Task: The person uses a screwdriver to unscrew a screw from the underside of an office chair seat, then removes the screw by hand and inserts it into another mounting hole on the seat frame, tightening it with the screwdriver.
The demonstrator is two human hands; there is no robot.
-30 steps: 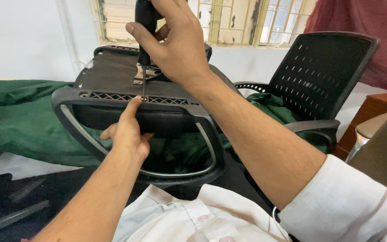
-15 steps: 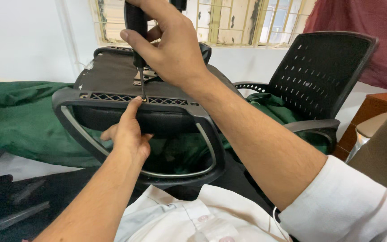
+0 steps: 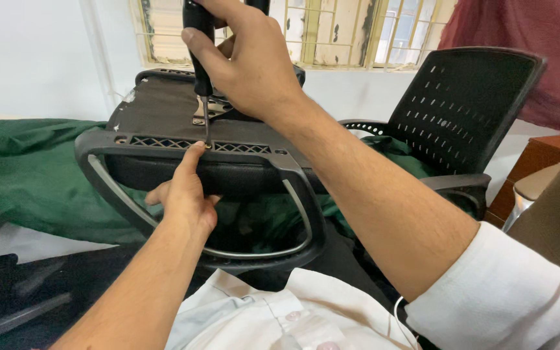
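Fingers [image 3: 197, 48] gripping screwdriver [image 3: 199, 39], left hand [image 3: 186, 194] steadying armrest [image 3: 228, 168]

Chair backrest [image 3: 468, 110] close at right

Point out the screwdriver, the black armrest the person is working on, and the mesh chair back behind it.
screwdriver [image 3: 199, 48], head view, on its black handle below the right hand's grip.
black armrest [image 3: 241, 150], head view, on its top bar with the lattice slots.
mesh chair back [image 3: 465, 110], head view, on the perforated panel.
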